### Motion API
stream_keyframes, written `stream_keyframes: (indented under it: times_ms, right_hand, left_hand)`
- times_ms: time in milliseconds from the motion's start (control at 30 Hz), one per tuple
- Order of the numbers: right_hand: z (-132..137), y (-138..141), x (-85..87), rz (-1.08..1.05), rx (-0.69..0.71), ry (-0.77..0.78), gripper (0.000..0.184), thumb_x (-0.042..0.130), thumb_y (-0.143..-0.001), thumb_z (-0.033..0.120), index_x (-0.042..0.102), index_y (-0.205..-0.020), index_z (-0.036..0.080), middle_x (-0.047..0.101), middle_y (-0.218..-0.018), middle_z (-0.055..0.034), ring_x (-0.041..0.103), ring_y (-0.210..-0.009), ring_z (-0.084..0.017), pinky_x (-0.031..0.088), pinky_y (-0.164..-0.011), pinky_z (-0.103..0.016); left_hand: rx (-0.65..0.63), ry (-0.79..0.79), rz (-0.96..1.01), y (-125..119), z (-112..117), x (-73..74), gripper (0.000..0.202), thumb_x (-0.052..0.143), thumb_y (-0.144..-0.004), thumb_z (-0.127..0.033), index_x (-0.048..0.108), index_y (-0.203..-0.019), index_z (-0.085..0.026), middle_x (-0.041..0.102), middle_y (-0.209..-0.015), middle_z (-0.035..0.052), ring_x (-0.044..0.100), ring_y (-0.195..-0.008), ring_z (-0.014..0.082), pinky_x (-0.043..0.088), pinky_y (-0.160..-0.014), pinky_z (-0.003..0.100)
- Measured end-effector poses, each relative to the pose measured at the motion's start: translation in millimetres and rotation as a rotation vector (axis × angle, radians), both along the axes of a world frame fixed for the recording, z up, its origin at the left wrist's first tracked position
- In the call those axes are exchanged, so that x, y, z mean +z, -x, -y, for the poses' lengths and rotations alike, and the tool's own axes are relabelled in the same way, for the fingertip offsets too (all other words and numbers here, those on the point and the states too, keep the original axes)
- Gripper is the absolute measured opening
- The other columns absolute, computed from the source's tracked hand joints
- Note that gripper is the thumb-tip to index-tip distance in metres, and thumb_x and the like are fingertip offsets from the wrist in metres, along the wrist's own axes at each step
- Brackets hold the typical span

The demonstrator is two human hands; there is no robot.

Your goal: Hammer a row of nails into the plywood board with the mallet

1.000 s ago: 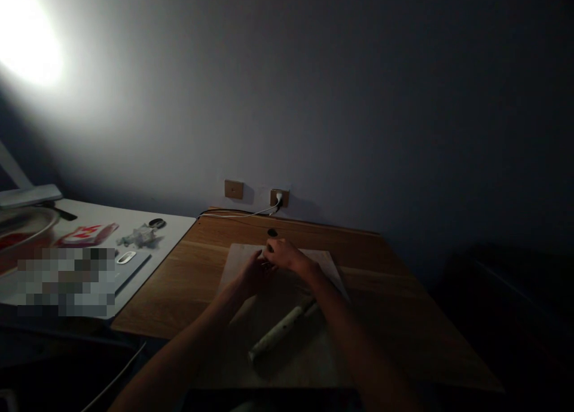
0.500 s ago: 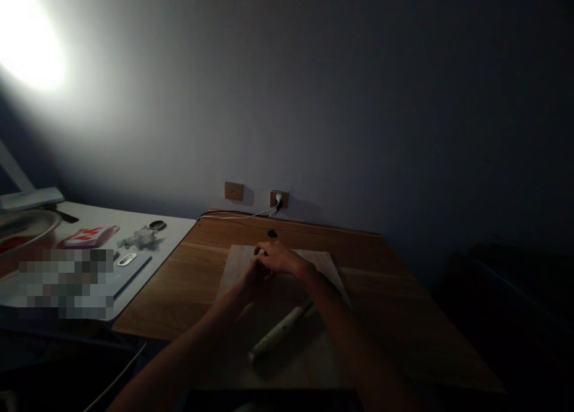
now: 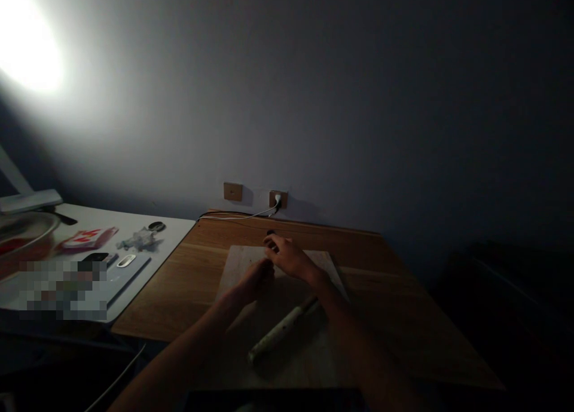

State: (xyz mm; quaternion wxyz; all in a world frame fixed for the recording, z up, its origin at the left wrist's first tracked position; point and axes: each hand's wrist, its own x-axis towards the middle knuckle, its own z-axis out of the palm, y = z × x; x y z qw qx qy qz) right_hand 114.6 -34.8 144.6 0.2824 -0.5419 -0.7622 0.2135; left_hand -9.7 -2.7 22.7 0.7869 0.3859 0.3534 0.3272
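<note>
My left hand is closed over the far part of a pale board, its fingers curled in. Just right of it and slightly higher, my right hand has bent fingers, thumb and fingertips drawn together beside the left hand. Whatever they hold is too small and dark to make out. A tool with a long pale handle lies slantwise on the board below the hands. Its dark, narrow end runs up under my right forearm, so its kind is hidden.
The board lies on a wooden table. On the white table at left are a clear bowl, a red-and-white packet, crumpled plastic and a grey flat case. Cables run to a wall socket.
My right hand has moved a little right and is slightly lifted off the left hand. The left hand now shows more plainly. The pale-handled tool has stayed in place.
</note>
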Motion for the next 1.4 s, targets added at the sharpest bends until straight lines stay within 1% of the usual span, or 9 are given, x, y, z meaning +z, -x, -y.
stream_keyframes:
  times_ms: [100,233,300,500,733,833,967,1133,1400]
  right_hand:
    - [12,-21,-4.0,-0.118,-0.068,-0.050,0.022,0.055,-0.091,0.022,0.067,-0.110,0.021,0.076,-0.103,-0.0069,0.071,-0.093,-0.018,0.056,-0.084,-0.031]
    - [36,-53,-12.3,-0.231,-0.143,-0.058,0.024,0.054,-0.090,0.032,0.065,-0.108,0.021,0.074,-0.106,-0.0079,0.072,-0.089,-0.019,0.058,-0.074,-0.031]
    - [52,-67,-16.6,-0.264,-0.176,-0.055,0.026,0.053,-0.090,0.036,0.065,-0.107,0.021,0.074,-0.107,-0.0092,0.072,-0.089,-0.020,0.059,-0.071,-0.032]
    - [100,-103,-35.6,-0.363,-0.302,0.008,0.034,0.057,-0.086,0.046,0.067,-0.106,0.021,0.073,-0.110,-0.0122,0.072,-0.095,-0.025,0.059,-0.073,-0.035]
    - [156,-144,-82.4,-0.236,-0.538,-0.035,0.040,0.053,-0.086,0.051,0.069,-0.106,0.021,0.073,-0.113,-0.0125,0.070,-0.104,-0.027,0.056,-0.089,-0.041]
    - [176,-157,-106.1,-0.112,-0.638,-0.078,0.042,0.050,-0.083,0.051,0.071,-0.103,0.021,0.073,-0.112,-0.0145,0.069,-0.106,-0.030,0.053,-0.095,-0.045]
    - [188,-161,-126.2,-0.111,-0.674,0.007,0.045,0.050,-0.080,0.053,0.073,-0.104,0.022,0.077,-0.108,-0.0140,0.072,-0.103,-0.030,0.055,-0.095,-0.045]
    - [183,-157,-125.0,-0.262,-0.707,0.109,0.043,0.054,-0.077,0.056,0.072,-0.099,0.023,0.080,-0.092,-0.0118,0.076,-0.088,-0.030,0.060,-0.078,-0.041]
    - [171,-115,-113.1,-0.303,-0.566,0.158,0.045,0.054,-0.076,0.059,0.071,-0.096,0.022,0.080,-0.096,-0.0132,0.077,-0.089,-0.030,0.062,-0.076,-0.038]
  left_hand:
    - [-0.013,-0.446,-0.312,-7,5,7.1,0.034,0.055,-0.089,-0.045,0.045,-0.068,-0.020,0.038,-0.056,-0.0063,0.034,-0.048,0.0089,0.027,-0.047,0.021]
    - [-0.136,-1.096,-0.747,-16,14,15.2,0.024,0.051,-0.093,-0.027,0.053,-0.070,-0.018,0.053,-0.071,0.0010,0.050,-0.065,0.0145,0.042,-0.067,0.027]
    - [-0.225,-1.241,-0.840,-18,17,17.0,0.019,0.047,-0.094,-0.021,0.058,-0.078,-0.018,0.059,-0.084,0.0046,0.054,-0.072,0.0164,0.045,-0.073,0.029]
    - [-0.328,-1.382,-0.868,-14,26,18.3,0.023,0.043,-0.097,-0.019,0.066,-0.097,-0.017,0.064,-0.105,0.0093,0.060,-0.094,0.0201,0.047,-0.089,0.032]
    - [-0.220,-1.368,-0.802,16,39,6.8,0.037,0.062,-0.088,-0.021,0.063,-0.125,-0.024,0.059,-0.141,0.0104,0.052,-0.130,0.0279,0.035,-0.112,0.047]
    - [-0.161,-1.334,-0.834,53,53,2.7,0.033,0.063,-0.089,-0.027,0.066,-0.122,-0.027,0.061,-0.139,0.0096,0.054,-0.128,0.0286,0.038,-0.111,0.047]
    - [0.078,-1.243,-1.068,116,76,-0.9,0.027,0.052,-0.094,-0.031,0.069,-0.113,-0.025,0.065,-0.129,0.0100,0.061,-0.118,0.0281,0.044,-0.106,0.047]
    - [0.216,-1.030,-1.189,170,94,-0.2,0.033,0.044,-0.096,-0.040,0.068,-0.109,-0.024,0.068,-0.123,0.0085,0.068,-0.105,0.0245,0.054,-0.095,0.038]
    - [0.293,-0.865,-1.320,197,95,16.5,0.041,0.042,-0.093,-0.047,0.069,-0.109,-0.021,0.075,-0.111,0.0105,0.070,-0.102,0.0278,0.055,-0.087,0.038]
